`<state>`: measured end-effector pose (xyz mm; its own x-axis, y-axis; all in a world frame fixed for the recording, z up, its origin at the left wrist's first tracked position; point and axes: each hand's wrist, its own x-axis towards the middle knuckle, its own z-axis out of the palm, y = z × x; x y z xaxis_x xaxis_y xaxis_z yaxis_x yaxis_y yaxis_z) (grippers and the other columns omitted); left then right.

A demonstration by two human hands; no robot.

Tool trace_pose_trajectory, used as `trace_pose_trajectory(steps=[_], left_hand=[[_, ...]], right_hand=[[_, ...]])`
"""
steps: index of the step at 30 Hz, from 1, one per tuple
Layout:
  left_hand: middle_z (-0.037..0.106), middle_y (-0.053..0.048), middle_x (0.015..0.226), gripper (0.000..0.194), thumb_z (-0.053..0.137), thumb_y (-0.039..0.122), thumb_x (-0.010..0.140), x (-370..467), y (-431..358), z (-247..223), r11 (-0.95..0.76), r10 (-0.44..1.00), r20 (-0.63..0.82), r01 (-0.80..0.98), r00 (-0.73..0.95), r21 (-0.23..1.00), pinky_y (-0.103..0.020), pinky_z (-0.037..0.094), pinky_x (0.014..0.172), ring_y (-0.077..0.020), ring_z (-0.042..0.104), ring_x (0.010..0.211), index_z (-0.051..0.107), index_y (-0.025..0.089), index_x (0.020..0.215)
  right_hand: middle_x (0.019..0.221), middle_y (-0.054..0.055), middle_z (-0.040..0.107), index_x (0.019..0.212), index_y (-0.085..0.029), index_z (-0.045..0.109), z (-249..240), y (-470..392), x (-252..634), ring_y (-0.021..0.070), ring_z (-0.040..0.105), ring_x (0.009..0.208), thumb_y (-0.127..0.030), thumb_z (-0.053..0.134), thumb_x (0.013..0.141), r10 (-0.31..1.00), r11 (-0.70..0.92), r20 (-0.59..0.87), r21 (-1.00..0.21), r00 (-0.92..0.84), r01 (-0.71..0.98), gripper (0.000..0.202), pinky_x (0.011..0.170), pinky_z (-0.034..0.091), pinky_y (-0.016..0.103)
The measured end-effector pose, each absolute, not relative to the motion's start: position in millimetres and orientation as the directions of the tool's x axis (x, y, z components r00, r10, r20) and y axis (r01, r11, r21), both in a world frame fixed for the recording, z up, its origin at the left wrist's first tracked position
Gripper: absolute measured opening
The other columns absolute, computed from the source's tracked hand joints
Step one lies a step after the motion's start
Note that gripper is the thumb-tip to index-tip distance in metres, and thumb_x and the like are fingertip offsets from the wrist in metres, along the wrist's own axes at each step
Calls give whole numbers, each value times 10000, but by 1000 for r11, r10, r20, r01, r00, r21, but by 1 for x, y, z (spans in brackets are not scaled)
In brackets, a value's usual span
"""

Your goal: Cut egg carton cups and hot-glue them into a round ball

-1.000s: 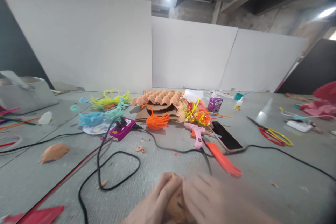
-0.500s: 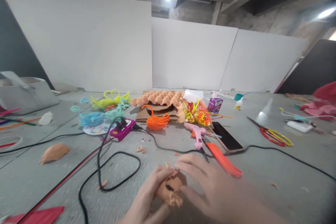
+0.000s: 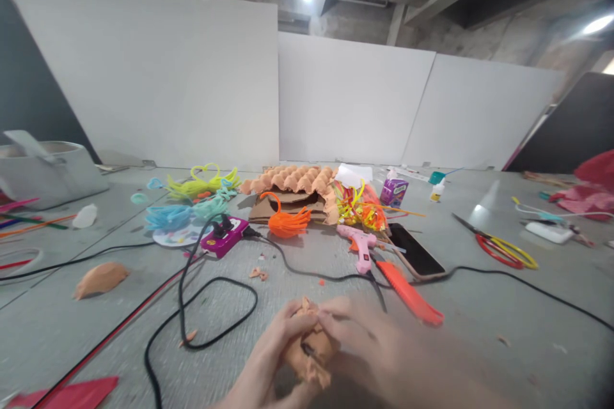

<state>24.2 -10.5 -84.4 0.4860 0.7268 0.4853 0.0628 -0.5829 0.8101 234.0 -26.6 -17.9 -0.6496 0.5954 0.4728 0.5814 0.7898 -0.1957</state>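
Torn tan carton piece (image 3: 320,340) is located at six o'clock, low in view. Left hand (image 3: 274,346) grasps its left side; right hand (image 3: 369,335), blurred, pinches near its top, firmness not determinable. Ragged edges border a dark opening; uneven squeezing could split it further. Orange-red cutter (image 3: 407,291) lies at two o'clock, blade exposure unconfirmed; a careless sweep of the right hand could knock it. Black cord (image 3: 378,294) runs from near the same hand to the pink glue gun (image 3: 363,250) at one o'clock; a snag could drag the gun.
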Motion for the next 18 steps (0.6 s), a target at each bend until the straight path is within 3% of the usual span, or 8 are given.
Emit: trace_pose_trajectory(steps=[3, 6, 9, 13, 18], left_hand=[[507, -68, 1293, 387, 525, 413, 880, 21, -11, -87, -555, 729, 464, 37, 503, 831, -472, 389, 1020, -290, 440, 1256, 481, 358, 1261], [496, -45, 1319, 326, 507, 339, 906, 22, -10, -89, -550, 741, 450, 67, 498, 833, -462, 363, 1045, -272, 361, 1322, 498, 380, 1228], [511, -17, 1295, 467, 617, 265, 842, 27, -9, -88, -541, 770, 471, 47, 431, 840, -410, 430, 998, -246, 451, 1259, 439, 429, 1241], [560, -4, 1202, 666, 665, 121, 751, 32, -7, -86, -449, 849, 407, 55, 336, 892, -365, 517, 887, -216, 593, 1089, 350, 428, 1251], [470, -20, 1236, 697, 589, -42, 594, 30, -4, -85, -533, 829, 448, 233, 334, 813, -465, 435, 981, -279, 483, 1210, 488, 373, 1144]], right_hand=[[1132, 74, 651, 1190, -135, 565, -19, -29, 233, 145, 587, 1084, -212, 456, 960, 582, 796, 466, -157, -666, 585, 266, 925, 487, 217], [1122, 73, 653, 1167, -140, 566, -21, -28, 232, 145, 583, 1097, -176, 428, 964, 582, 790, 511, -170, -632, 590, 248, 931, 485, 217], [1093, 54, 662, 1139, -174, 554, -20, -26, 229, 136, 624, 1020, -111, 534, 885, 644, 752, 525, -303, -556, 586, 262, 893, 511, 204], [1083, 60, 653, 1147, -189, 511, -16, -23, 226, 166, 637, 994, -31, 618, 708, 774, 631, 436, -472, -459, 616, 479, 873, 536, 255], [1102, 37, 632, 1050, -204, 552, -21, -18, 223, 140, 613, 1027, -54, 615, 745, 843, 513, 311, -710, -439, 481, 345, 870, 522, 240]])
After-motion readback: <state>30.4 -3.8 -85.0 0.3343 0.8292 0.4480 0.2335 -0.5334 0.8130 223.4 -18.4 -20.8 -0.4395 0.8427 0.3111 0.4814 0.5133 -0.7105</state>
